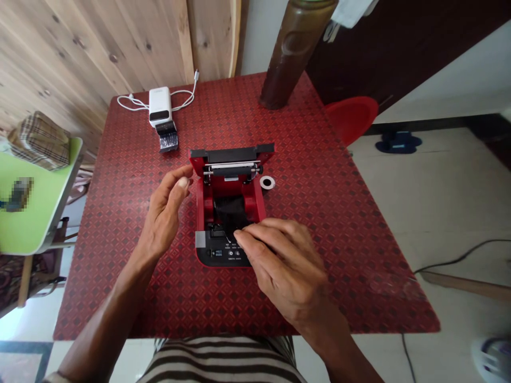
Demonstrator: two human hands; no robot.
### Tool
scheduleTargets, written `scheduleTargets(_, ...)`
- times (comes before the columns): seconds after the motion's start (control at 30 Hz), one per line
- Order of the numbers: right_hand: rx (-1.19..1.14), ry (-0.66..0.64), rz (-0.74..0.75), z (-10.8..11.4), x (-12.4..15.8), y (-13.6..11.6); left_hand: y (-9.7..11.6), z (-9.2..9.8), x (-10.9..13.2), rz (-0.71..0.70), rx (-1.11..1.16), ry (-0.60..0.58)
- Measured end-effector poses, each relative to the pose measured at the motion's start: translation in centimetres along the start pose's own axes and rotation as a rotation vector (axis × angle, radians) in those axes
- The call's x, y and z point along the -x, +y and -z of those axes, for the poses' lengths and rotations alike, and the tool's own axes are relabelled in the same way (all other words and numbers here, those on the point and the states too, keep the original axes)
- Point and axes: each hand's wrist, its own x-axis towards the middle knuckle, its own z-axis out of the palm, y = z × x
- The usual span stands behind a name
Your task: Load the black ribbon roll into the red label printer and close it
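Observation:
A small red and black printer [202, 207], probably for labels or receipts, stands on the table with its lid [231, 155] raised. Inside its bay is a roll of black strip [229, 207], its loose end drawn toward the front panel. My right hand [285, 260] is closed in a pinch over the panel's right side, on the end of that black strip; the fingertips hide part of it. My left hand [165, 207] is open beside the printer's left wall, thumb and fingers apart. Its fingertips reach the lid's left corner; whether they touch it I cannot tell.
A white ring-shaped roll [267, 183] lies right of the printer. Farther back are a white power bank-like device [160, 106] with a cable, a crumpled black strip [168, 139] and a tall brown bottle [293, 53]. A green table [48, 213] stands left, a red stool [351, 119] right.

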Motion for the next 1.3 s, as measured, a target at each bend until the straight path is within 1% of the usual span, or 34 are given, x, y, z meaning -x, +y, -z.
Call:
scheduleTargets(0.1, -0.010, -0.021, -0.007, 0.2, -0.1, 0.0, 0.2, -0.3, 0.0, -0.042, -0.020, 0.004)
scheduleTargets(0.17, -0.025, -0.034, -0.020, 0.3, -0.2, 0.1, 0.3, -0.3, 0.3, -0.051, -0.039, 0.043)
scheduleTargets(0.3, -0.050, -0.032, -0.023, 0.2, -0.2, 0.2, 0.6, 0.7, 1.0, -0.057, -0.086, 0.124)
scheduleTargets(0.4, -0.059, -0.039, -0.018, 0.2, -0.2, 0.2, 0.8, 1.5, 1.0, -0.063, -0.120, 0.134)
scheduleTargets(0.5, -0.056, -0.052, -0.015, 0.3, -0.1, 0.1, 1.0, 1.8, 0.5, -0.070, -0.117, 0.114)
scheduleTargets(0.6, -0.050, -0.051, -0.043, 0.3, 0.0, -0.2, 1.4, 1.6, -0.4, -0.097, -0.095, 0.087)
scheduleTargets(0.8, -0.044, -0.020, -0.097, -0.1, 0.2, -0.9, 2.5, 0.2, -2.2, -0.155, -0.065, 0.019)
scheduleTargets(0.9, -0.039, -0.006, -0.114, -0.3, 0.1, -1.3, 2.5, -0.7, -2.9, -0.144, 0.037, -0.015)
scheduleTargets(1.0, -0.025, -0.011, -0.122, -0.4, 0.1, -1.7, 2.4, -1.3, -3.3, -0.132, 0.136, -0.014)
scheduleTargets(1.07, 0.004, -0.012, -0.113, -0.4, 0.2, -1.9, 2.6, -1.4, -3.3, -0.141, 0.145, 0.000)
scheduleTargets(1.17, 0.076, -0.004, -0.083, -0.3, 0.4, -2.2, 2.9, -1.2, -2.4, -0.137, 0.120, -0.017)
scheduleTargets(1.23, 0.117, 0.017, -0.066, -0.3, 0.5, -2.4, 2.9, -1.0, -1.5, -0.076, 0.122, -0.037)
scheduleTargets(1.3, 0.132, 0.026, -0.059, -0.4, 0.5, -2.6, 2.6, -0.7, -0.3, 0.018, 0.141, -0.057)
